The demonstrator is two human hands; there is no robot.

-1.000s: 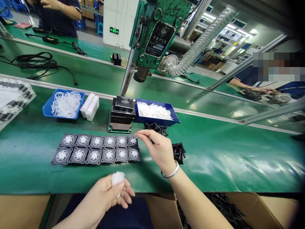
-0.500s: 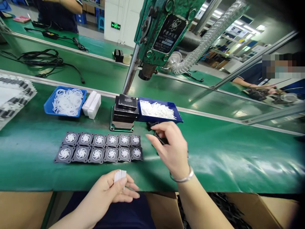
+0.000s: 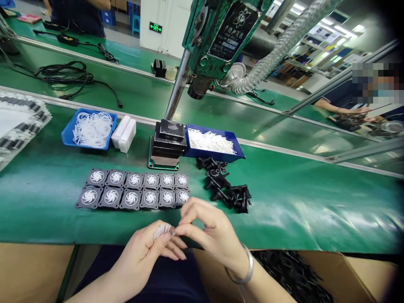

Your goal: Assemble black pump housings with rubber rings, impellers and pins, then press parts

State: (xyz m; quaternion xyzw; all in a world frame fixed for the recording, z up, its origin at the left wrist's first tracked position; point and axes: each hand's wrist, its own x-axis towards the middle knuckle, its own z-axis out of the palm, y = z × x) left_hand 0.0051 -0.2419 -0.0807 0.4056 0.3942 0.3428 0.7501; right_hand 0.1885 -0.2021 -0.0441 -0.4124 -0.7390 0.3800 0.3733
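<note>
Between the thumb and fingers of my left hand is a small fanned bunch of thin white strips. My right hand, with a metal bangle at the wrist, meets the left fingertips, its thumb and index finger bent into a pinch. Whatever lies in that pinch is too small to make out. Just beyond the hands, square black fan-like plates with white swirl centres lie in two rows. A loose pile of black plastic parts sits to the right of them.
A green press stands over a black metal die block. Beside it are a blue tray of white sticks, white blocks and a blue bin of white rings. Below the edge, a cardboard box holds black parts.
My right hand has moved left and down from above the black parts to my left fingertips, uncovering the pile. My left hand still holds the white strips. The view has shifted slightly.
</note>
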